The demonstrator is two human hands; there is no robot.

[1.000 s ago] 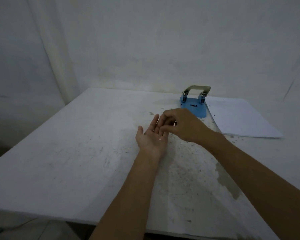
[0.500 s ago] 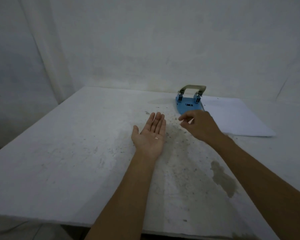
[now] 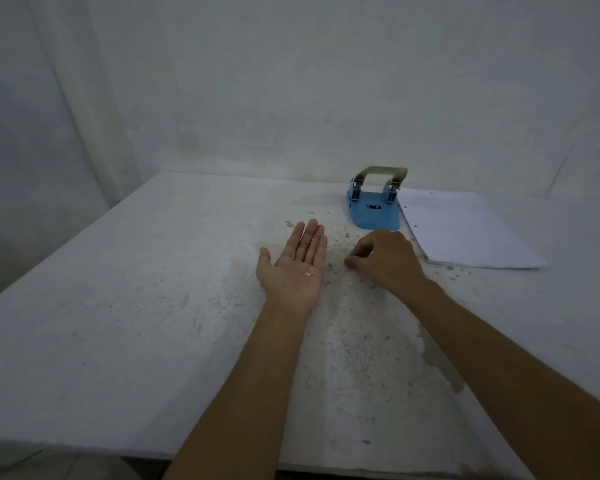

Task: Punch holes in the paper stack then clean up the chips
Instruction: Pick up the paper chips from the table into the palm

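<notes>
A blue hole punch with a grey lever stands at the far middle of the white table. Right of it lies the white paper stack, with punched holes along its left edge. My left hand lies palm up and flat on the table, and a few small white paper chips rest in the palm. My right hand is palm down just right of it, thumb and forefinger pinched together at the table surface. Whether a chip is between them is hidden. Small chips and specks dot the table around both hands.
The table top is worn, with dark stains toward the near right. A white wall or cloth backdrop rises behind the table. The table's front edge runs along the bottom of the view.
My right hand left the left palm, swung out to the right toward the punch, and has now dropped to the table just right of the left hand. The left hand stayed palm up.
</notes>
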